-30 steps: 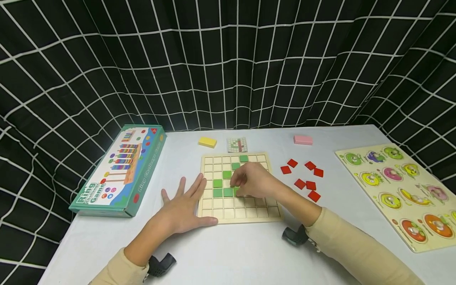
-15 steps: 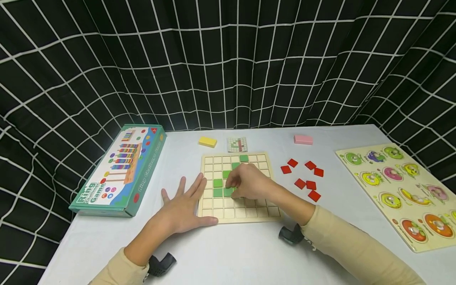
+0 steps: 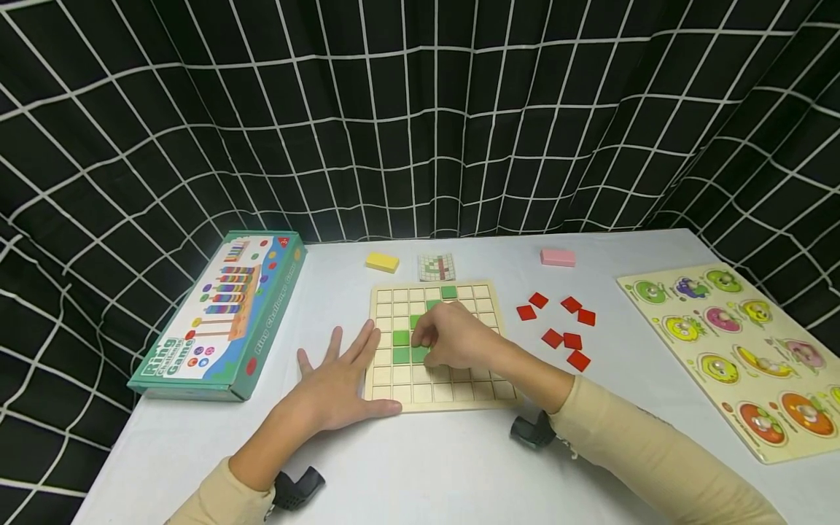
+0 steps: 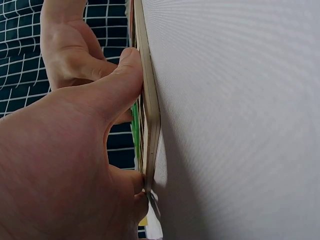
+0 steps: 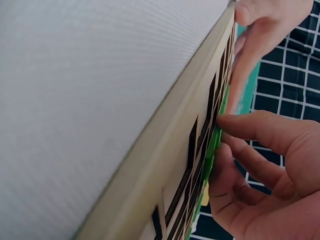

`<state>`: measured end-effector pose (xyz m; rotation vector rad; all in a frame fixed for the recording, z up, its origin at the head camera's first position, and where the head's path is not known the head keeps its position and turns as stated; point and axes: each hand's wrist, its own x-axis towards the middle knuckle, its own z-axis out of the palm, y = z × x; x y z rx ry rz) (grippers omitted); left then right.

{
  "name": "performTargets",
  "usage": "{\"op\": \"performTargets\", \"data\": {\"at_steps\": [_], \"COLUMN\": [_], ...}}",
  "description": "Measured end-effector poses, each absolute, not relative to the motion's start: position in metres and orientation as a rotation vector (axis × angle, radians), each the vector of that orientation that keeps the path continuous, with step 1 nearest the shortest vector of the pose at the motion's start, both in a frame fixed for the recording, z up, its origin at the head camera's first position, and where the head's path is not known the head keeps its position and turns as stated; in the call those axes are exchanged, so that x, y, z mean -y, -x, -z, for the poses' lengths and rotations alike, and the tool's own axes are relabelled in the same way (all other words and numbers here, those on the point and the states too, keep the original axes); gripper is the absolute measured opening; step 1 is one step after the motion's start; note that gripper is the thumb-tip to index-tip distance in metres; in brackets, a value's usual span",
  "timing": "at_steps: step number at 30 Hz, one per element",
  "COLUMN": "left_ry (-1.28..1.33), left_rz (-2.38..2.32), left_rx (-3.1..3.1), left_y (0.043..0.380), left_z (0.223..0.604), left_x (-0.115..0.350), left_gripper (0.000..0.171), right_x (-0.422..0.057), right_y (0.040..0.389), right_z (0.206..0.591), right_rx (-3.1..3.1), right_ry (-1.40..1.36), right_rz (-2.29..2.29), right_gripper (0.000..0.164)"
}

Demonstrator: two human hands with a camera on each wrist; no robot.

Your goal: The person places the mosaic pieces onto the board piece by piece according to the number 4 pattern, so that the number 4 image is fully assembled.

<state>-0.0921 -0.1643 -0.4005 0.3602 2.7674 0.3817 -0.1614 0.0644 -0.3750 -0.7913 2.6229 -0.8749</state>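
In the head view a pale wooden grid board (image 3: 453, 394) lies on the table with several green square tiles (image 3: 400, 355) set in its cells. My left hand (image 3: 331, 390) is spread flat at the board's left side, its thumb on the near-left corner and fingertips along the edge. Over the middle of the board is my right hand (image 3: 456, 335), thumb and fingers curled down at a green tile (image 3: 418, 355). The right wrist view has the right thumb (image 5: 250, 122) and fingers pinching at the green tile's edges, close to the board's surface. The palm hides some cells.
Several red square tiles (image 3: 553, 338) lie loose right of the board. Beyond it are a yellow block (image 3: 382, 262), a small pattern card (image 3: 436, 267) and a pink block (image 3: 558, 257). A ring game box (image 3: 216, 313) stands left; a fruit puzzle board (image 3: 741, 350) lies right.
My right hand has shifted a little to the left across the board, from beside the lower green row to over its right-hand tile. The left hand has stayed put.
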Motion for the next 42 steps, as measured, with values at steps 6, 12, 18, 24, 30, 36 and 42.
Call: {"op": "performTargets", "data": {"at_steps": [6, 12, 18, 24, 30, 36, 42], "left_ry": [-0.364, -0.355, -0.353, -0.35, -0.353, -0.36, -0.36], "left_rz": [-0.385, -0.374, -0.397, -0.405, -0.406, -0.391, -0.388], "left_rx": [-2.767, -2.763, -2.761, -2.758, -2.753, -2.759, -2.761], "left_y": [0.091, 0.091, 0.091, 0.091, 0.091, 0.092, 0.091], "left_z": [0.4, 0.399, 0.398, 0.398, 0.399, 0.4, 0.4], "left_x": [0.164, 0.164, 0.164, 0.163, 0.162, 0.162, 0.162], "left_gripper": [0.121, 0.121, 0.121, 0.121, 0.121, 0.122, 0.122], "right_x": [-0.067, -0.074, -0.087, -0.106, -0.13, -0.157, -0.18], "right_y": [0.162, 0.162, 0.164, 0.167, 0.17, 0.174, 0.177], "right_z": [0.374, 0.367, 0.364, 0.364, 0.362, 0.361, 0.359], "right_rx": [-2.619, -2.614, -2.588, -2.593, -2.596, -2.581, -2.574], "right_ry": [0.756, 0.674, 0.62, 0.599, 0.51, 0.45, 0.402], "right_rz": [0.901, 0.919, 0.986, 1.039, 1.035, 1.05, 1.054], "right_gripper": [0.03, 0.029, 0.028, 0.029, 0.029, 0.028, 0.025]}}
